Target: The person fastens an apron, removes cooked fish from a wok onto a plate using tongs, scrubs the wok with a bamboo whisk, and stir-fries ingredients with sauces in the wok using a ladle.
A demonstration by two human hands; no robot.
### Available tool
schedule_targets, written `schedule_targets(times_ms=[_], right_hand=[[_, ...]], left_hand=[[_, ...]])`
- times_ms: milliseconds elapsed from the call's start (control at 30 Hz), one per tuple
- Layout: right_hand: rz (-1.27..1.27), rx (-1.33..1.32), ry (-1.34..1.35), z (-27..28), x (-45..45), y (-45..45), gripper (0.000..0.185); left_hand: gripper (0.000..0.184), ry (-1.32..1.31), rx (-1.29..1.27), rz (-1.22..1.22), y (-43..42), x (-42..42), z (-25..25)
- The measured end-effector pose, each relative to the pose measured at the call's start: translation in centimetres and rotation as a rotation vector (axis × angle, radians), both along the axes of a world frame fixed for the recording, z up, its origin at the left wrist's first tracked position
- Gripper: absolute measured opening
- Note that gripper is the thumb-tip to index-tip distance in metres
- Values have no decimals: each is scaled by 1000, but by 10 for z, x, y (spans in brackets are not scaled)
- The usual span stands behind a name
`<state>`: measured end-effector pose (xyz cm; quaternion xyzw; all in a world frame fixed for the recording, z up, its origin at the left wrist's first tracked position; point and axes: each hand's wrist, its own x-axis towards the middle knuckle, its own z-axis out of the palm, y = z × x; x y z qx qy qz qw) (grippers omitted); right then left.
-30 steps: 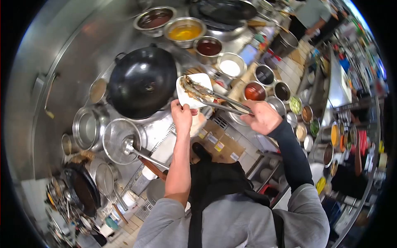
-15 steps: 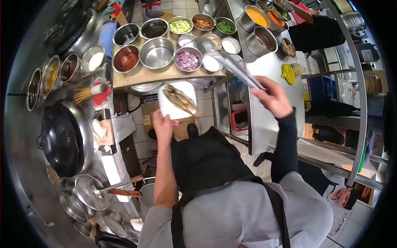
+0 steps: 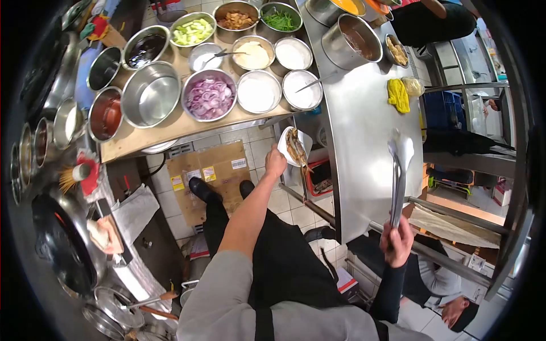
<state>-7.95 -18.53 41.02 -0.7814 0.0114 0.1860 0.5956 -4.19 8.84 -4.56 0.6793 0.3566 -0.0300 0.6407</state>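
My left hand [image 3: 276,161] grips the edge of a small white plate [image 3: 284,144], which is tilted beside the steel counter. Browned fish [image 3: 296,148] lies on the plate, with its tails past the rim. Metal tongs [image 3: 397,176] are in my right hand [image 3: 397,241], its fingers wrapped round their handle end. The tongs point away from me over the steel counter [image 3: 364,136], with nothing visible between their tips.
Bowls of sliced red onion [image 3: 209,98], cut greens [image 3: 279,20] and white powder [image 3: 259,92] stand on a wooden board [image 3: 128,146]. A yellow cloth [image 3: 398,95] lies on the counter. A co-worker [image 3: 438,278] is at the lower right; a wok [image 3: 62,241] sits left.
My view has turned right, from the wok to the counter. The plate has moved right to the counter's edge. The tongs have left the fish and swung over the counter.
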Motion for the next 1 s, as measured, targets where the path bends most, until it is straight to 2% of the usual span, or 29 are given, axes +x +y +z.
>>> schedule_targets(times_ms=[33, 200, 300, 400, 467, 500, 600, 633, 700, 800, 833, 867, 933, 967, 1000], right_hand=[[-15, 22, 20, -7, -6, -4, 64], [-56, 110, 93, -32, -24, 3, 65], [-63, 143, 129, -44, -26, 10, 66], [-83, 116, 137, -57, -27, 12, 75], [-85, 148, 174, -60, -25, 18, 72], [-80, 173, 194, -62, -25, 20, 70], [-13, 178, 215, -63, -19, 36, 66], [26, 168, 226, -67, -16, 42, 65], [148, 174, 268, -72, -6, 60, 64], [469, 146, 438, -82, 10, 99, 62], [617, 123, 503, -86, 16, 119, 60], [766, 101, 578, -92, 22, 142, 54], [1024, -98, 623, -93, 17, 202, 35], [1182, -176, 618, -108, 10, 226, 31], [1338, -264, 610, -117, -1, 249, 29]], left_hand=[[33, 7, 0, 17, -7, 19, -21], [29, 12, 35, 82, -19, 80, -48], [32, 13, 46, 112, -24, 104, -46], [34, 7, 97, 129, -28, 124, -45], [35, 22, 143, 143, -29, 132, -46], [39, -51, 149, 124, -27, 133, -47], [30, -254, -138, 125, -33, 128, -62], [19, -198, -279, 74, -46, 125, -109], [30, -99, -169, -65, -79, 78, -187], [43, 155, -41, -108, -34, -52, -65], [43, 253, 3, -109, -25, -97, -38], [43, 351, 42, -113, -18, -141, -16], [42, 517, -10, -85, 18, -218, 90], [42, 587, 31, -17, 13, -255, 100], [43, 677, 96, -70, 13, -284, 125]])
